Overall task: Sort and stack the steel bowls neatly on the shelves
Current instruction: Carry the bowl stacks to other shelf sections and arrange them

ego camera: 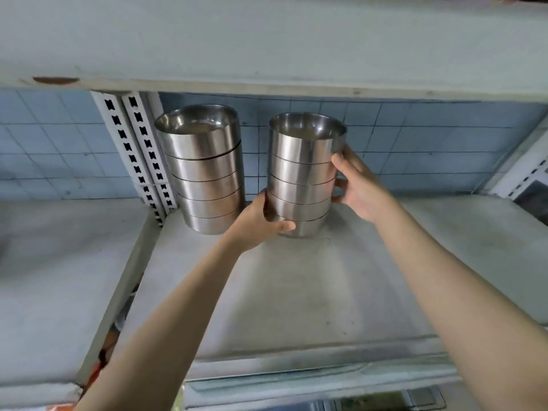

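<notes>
At far left, a slotted upright (pixel 139 155) against a blue tiled wall (pixel 415 143). Just right of it, close beside, a left stack (pixel 204 170) of five nested steel bowls, mouth up, set toward the back of the shelf (pixel 296 292), top bowl seated a little askew.

Next, left hand (pixel 261 221), curled round the lower left of the right stack (pixel 302 173), thumb laid across the front over the bottom seam, other fingers hidden behind.

Then the right stack itself: five nested bowls, long axis upright, mouth up, base on or just above the shelf, impossible to tell which. Narrow gap between the two stacks, taken up at the bottom by the left hand.

Further right, right hand (pixel 358 188), wrapped round the stack's right side at mid-height, fingers curled against the metal. Both hands equally near, one on each flank, gripping rather than spread flat.

Overhead, upper shelf (pixel 267 54), close above both rims, with little headroom for lifting. Past the right hand, more shelf and tile.

Likely step: seating or nudging the right stack in line beside the left one. Likely risks: brushing the left stack with the left knuckles, or tipping a tall, smooth column on release.
</notes>
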`<state>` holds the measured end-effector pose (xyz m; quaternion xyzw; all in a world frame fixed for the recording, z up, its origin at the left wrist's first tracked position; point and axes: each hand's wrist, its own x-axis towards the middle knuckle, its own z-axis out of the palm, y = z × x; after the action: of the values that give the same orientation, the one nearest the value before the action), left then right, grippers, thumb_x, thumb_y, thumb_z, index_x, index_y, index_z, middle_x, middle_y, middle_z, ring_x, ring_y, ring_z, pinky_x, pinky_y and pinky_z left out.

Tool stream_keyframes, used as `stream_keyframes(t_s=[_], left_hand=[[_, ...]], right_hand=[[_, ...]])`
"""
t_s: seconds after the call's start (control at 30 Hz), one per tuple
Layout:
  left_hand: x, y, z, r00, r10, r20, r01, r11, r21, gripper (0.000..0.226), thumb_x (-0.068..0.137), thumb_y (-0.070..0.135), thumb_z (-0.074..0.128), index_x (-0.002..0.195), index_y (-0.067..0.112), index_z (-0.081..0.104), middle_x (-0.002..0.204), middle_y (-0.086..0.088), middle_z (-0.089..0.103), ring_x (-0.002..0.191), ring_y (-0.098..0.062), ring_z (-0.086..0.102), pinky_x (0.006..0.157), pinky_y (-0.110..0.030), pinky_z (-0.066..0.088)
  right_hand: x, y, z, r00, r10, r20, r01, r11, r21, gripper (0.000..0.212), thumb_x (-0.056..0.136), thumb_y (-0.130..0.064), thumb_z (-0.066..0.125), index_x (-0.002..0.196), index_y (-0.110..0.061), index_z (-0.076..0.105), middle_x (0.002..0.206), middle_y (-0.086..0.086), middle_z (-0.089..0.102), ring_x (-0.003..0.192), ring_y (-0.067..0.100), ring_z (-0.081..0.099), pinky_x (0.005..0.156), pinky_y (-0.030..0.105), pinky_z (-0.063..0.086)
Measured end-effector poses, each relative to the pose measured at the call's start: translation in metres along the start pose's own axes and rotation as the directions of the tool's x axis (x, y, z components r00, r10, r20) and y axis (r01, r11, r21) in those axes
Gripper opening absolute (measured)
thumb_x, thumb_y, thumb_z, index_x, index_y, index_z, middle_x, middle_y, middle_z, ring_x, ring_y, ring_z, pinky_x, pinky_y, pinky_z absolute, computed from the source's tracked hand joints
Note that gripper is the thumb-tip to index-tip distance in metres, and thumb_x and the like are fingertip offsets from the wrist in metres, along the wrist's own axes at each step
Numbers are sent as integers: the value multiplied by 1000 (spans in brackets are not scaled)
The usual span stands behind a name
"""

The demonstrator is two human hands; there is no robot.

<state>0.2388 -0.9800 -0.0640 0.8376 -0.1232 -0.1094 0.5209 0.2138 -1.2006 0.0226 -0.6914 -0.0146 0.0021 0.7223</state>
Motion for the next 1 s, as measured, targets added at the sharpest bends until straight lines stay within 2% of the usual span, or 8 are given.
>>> stream_keyframes(t_s=[0.2,0.3,0.37,0.47,0.57,0.67,0.77,1.0], left_hand=[[7,1,3,998,-31,-48,34,998,51,97,53,65,84,135,31,44,120,11,68,113,-14,65,103,-40,50],[-11,17,2,999,-17,-41,31,931,364,103,73,54,77,153,15,25,140,-6,55,126,-27,53,106,-33,42],[-35,35,-6,965,222,-142,-119,848,517,77,88,34,70,150,4,35,146,-12,50,131,-33,49,107,-29,35],[-66,61,-41,574,745,-341,-362,604,710,36,94,24,62,123,3,64,132,-12,63,120,-32,59,107,-38,39],[-63,70,-82,345,759,-552,-184,631,753,55,92,35,66,133,0,55,145,-20,49,136,-38,45,116,-44,27],[-53,70,-110,528,436,-729,-130,890,438,105,79,56,73,151,-3,24,158,-22,25,149,-38,21,122,-43,15],[-45,66,-123,715,164,-680,-101,986,132,115,74,53,80,155,6,14,159,-10,30,148,-26,27,117,-33,25],[-46,67,-132,733,233,-639,-147,971,187,82,74,45,82,139,16,42,119,12,51,111,-6,46,91,-20,35]], right_hand=[[9,-3,-5,996,24,87,-19,998,-63,87,68,-65,76,144,-47,38,121,-18,63,119,22,57,86,49,54],[13,-6,-10,992,-9,124,21,995,-98,90,67,-64,77,145,-42,35,129,-16,59,124,21,54,95,58,49],[18,-11,-10,993,-80,82,92,984,-154,103,61,-65,80,147,-41,30,142,-15,50,130,15,50,103,57,45],[24,-21,-6,982,-190,7,188,965,-181,120,60,-54,79,156,-34,10,155,-9,37,138,10,43,113,41,38],[27,-26,3,965,-260,-25,247,939,-240,119,65,-46,85,157,-24,11,143,-13,44,134,6,43,110,27,38],[27,-25,9,950,-300,-82,267,922,-282,106,61,-52,89,145,-16,37,130,-5,60,123,13,57,107,33,46],[24,-22,13,944,-320,-83,289,920,-264,73,62,-51,87,121,-21,55,118,-3,68,117,17,62,100,35,50],[19,-27,14,936,-342,-84,303,902,-308,58,67,-48,84,116,-25,63,119,-4,69,117,17,61,103,38,49]])
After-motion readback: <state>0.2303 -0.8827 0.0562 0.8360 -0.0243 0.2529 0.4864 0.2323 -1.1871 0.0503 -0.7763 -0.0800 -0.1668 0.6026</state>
